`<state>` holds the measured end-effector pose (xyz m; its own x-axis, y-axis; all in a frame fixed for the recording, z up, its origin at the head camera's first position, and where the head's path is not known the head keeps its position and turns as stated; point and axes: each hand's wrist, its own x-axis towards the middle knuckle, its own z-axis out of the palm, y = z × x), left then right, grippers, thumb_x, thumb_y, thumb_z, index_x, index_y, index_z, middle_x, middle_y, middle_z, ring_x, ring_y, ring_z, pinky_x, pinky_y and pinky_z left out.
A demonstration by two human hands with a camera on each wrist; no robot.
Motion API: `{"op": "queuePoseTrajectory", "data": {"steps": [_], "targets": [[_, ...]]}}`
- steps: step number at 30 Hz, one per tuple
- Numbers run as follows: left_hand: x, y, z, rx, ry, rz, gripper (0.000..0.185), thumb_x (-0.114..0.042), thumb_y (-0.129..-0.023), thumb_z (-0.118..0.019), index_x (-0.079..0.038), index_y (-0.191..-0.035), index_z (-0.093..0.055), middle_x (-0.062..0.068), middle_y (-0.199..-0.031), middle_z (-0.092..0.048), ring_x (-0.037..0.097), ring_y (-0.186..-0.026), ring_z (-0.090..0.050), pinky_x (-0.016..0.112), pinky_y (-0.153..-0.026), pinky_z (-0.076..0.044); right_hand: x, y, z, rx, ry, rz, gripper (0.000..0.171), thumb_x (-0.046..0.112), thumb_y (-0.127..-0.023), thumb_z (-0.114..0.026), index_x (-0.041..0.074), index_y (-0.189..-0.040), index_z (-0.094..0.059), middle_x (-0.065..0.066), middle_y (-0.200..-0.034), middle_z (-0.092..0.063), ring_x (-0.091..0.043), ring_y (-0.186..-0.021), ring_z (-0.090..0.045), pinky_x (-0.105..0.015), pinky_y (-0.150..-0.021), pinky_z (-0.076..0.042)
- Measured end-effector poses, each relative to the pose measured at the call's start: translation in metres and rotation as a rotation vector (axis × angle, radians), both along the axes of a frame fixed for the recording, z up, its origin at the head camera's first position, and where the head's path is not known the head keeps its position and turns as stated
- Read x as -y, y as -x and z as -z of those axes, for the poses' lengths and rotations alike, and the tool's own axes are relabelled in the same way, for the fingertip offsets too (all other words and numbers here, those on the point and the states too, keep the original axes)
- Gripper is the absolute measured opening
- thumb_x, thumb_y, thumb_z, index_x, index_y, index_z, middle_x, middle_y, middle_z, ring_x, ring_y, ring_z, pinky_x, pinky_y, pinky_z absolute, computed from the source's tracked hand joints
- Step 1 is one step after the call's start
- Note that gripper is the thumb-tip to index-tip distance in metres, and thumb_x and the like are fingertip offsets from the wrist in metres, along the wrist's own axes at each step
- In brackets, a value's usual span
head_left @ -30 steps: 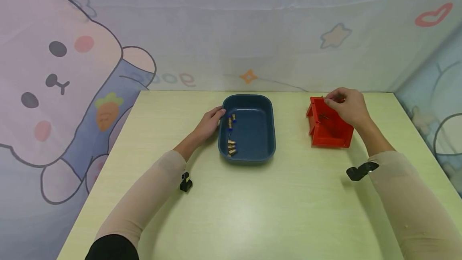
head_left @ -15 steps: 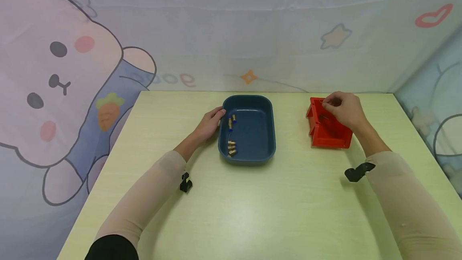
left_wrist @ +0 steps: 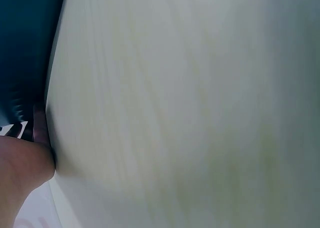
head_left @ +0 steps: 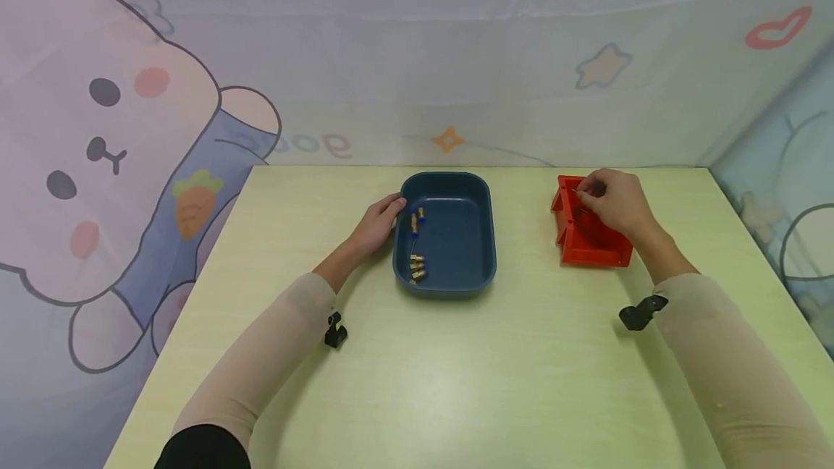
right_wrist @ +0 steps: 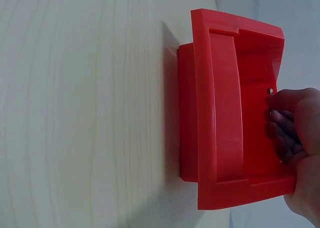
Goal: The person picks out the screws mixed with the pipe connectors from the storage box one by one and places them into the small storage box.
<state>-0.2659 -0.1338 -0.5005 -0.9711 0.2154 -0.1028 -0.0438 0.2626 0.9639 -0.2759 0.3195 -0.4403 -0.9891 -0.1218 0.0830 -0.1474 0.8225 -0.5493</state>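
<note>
My left hand (head_left: 376,225) grips the left wall of a dark blue tray (head_left: 485,277), thumb over the rim and fingers outside. In the left wrist view the fingers (left_wrist: 40,125) lie against the tray's outer side. Inside, along the left, lie several small brass fittings (head_left: 418,266) with blue ends. To the right, my right hand (head_left: 619,201) reaches into a red open-fronted bin (head_left: 596,258), thumb and forefinger pinched together. A small screw (right_wrist: 270,91) shows at the fingertips in the right wrist view. The other fingers are curled, and the hand hides part of the bin.
Both containers stand toward the back of a pale wooden table (head_left: 456,382). Behind it hangs a printed cloth (head_left: 391,56). A black camera mount sits on each wrist, the right one (head_left: 643,313) close above the tabletop.
My right hand has moved slightly left and toward me, lower over the red bin, fingertips still pinched. The left hand and blue tray have stayed in place.
</note>
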Motion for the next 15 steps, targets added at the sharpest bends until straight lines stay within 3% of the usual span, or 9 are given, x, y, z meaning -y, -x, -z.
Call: {"op": "queuePoseTrajectory", "data": {"steps": [15], "targets": [[-0.0003, -0.0010, -0.0016, -0.008, -0.005, 0.004, 0.063, -0.044, -0.114, -0.044, -0.004, -0.163, -0.039, 0.014, -0.165, -0.044, 0.028, -0.154, -0.038, 0.049, -0.120, -0.041, 0.0014, -0.0005, -0.0007, -0.014, 0.001, 0.007, 0.021, 0.010, -0.106, -0.063, -0.004, -0.120, -0.067, -0.025, -0.110, -0.066, -0.039, -0.100, -0.058, -0.053, -0.090, -0.055]]}}
